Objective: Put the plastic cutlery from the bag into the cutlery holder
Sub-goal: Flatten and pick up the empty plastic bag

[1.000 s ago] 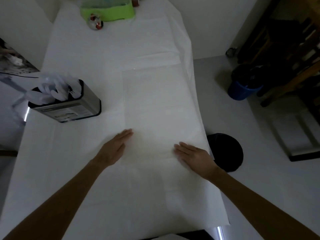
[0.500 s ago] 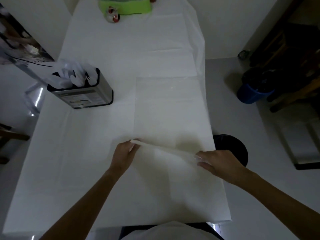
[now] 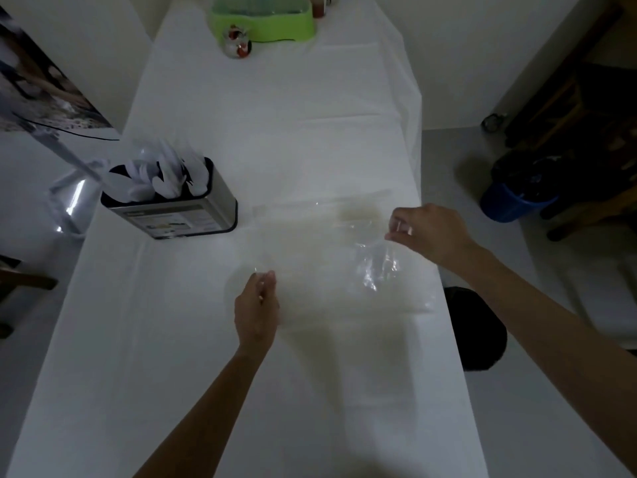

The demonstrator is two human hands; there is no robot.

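A clear plastic bag lies partly lifted over the white table, with nothing visible inside it. My left hand pinches its near left edge. My right hand pinches its right edge and holds it a little above the table, where the film crinkles and shines. At the left stands the metal cutlery holder, filled with white plastic cutlery that sticks out of its top.
A green plastic tub and a small glass ornament stand at the table's far end. On the floor to the right are a blue bin and a black round stool. The table's right edge runs close to my right hand.
Both hands went from lying flat on the bag to pinching its near edge, then lifted it and carried it toward the far side, folding the bag over.
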